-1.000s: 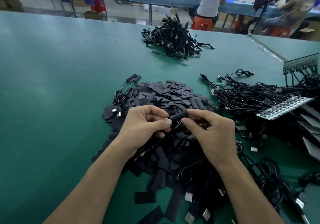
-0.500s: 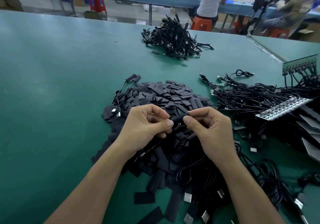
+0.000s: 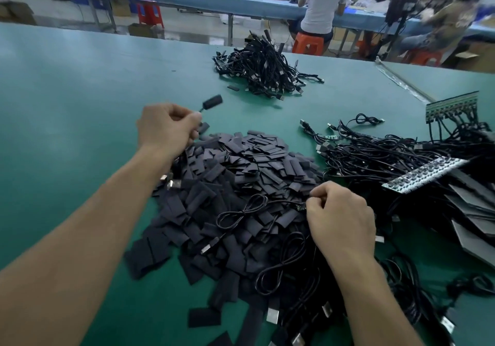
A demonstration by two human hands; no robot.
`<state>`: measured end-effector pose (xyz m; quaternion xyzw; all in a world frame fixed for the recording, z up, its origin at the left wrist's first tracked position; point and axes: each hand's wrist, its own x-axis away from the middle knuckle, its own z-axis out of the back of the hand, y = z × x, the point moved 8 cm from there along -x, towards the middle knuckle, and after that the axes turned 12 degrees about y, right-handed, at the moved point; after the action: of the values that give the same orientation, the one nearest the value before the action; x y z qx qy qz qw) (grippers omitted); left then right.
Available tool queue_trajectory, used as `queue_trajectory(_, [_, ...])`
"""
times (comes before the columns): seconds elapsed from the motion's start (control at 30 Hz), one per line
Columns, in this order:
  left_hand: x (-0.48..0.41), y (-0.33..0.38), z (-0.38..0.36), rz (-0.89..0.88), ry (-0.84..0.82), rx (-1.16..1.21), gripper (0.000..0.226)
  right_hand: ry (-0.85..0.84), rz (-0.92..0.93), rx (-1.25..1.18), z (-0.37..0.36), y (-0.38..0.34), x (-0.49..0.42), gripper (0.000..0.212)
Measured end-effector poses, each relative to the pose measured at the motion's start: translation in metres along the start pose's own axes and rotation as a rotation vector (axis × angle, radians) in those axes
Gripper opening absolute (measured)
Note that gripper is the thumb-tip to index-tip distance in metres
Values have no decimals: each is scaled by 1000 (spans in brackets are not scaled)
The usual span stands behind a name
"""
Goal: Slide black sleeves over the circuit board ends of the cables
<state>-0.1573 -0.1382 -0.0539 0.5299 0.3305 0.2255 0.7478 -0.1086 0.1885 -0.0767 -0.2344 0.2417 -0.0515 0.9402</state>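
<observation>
Since the earlier frames the two hands, then joined over the heap, have been drawn apart: the left hand (image 3: 167,128) has been carried up and to the left, and the right hand (image 3: 341,217) has been brought down toward the right side of the heap. The left hand is closed in a fist, and a sleeved cable end (image 3: 212,102) is gripped in it so that the black sleeve sticks out past the thumb, blurred, above the green table (image 3: 80,99). The right hand's fingers are curled, and the small circuit board end (image 3: 301,207) of another cable (image 3: 241,211) is pinched at their tips. That cable is looped across the pile of black sleeves (image 3: 254,163), which is spread in the middle of the table between the two forearms. Just right of the pile a tangle of cables (image 3: 388,155) is heaped, with a strip of circuit boards (image 3: 426,175) laid on it. Well beyond, near the far edge, a second bundle of cables (image 3: 265,70) is piled. Behind the table a person in a white shirt (image 3: 322,0) is seated on an orange stool (image 3: 308,44).
</observation>
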Motion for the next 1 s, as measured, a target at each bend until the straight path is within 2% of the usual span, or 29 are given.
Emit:
queue_trajectory(0.1, [-25, -5, -6, -1, 47, -124, 30, -66, -44, 51, -3, 3, 1, 16])
queue_trajectory(0.17, [-27, 1, -10, -61, 50, -265, 36, -99, -58, 82, -4, 5, 1, 17])
queue_trajectory(0.27, [-11, 20, -19, -192, -16, -380, 29, -161, -100, 111, -7, 11, 0, 20])
queue_trajectory(0.4, [40, 49, -25, -320, -106, -308, 18, -156, -123, 132, -3, 17, -3, 25])
queue_trajectory(0.5, [94, 59, -34, -351, -268, -179, 12, -123, -158, 83, 0, 19, -5, 30])
queue_trajectory(0.67, [178, 58, -59, -279, -583, -29, 3, -8, -100, -15, 8, 12, -10, 38])
queue_trajectory(0.73, [198, 52, -68, -308, -655, -121, 17, 22, -69, -69, 10, 6, -11, 40])
queue_trajectory(0.83, [209, 49, -73, -409, -665, -314, 34, 78, -62, -223, 16, 3, -13, 40])
queue_trajectory(0.93, [212, 55, -75, -481, -633, -348, 39, 151, -78, -358, 24, 1, -12, 35])
queue_trajectory(1.0, [215, 61, -74, -538, -613, -355, 38, 182, -62, -335, 27, 0, -11, 34])
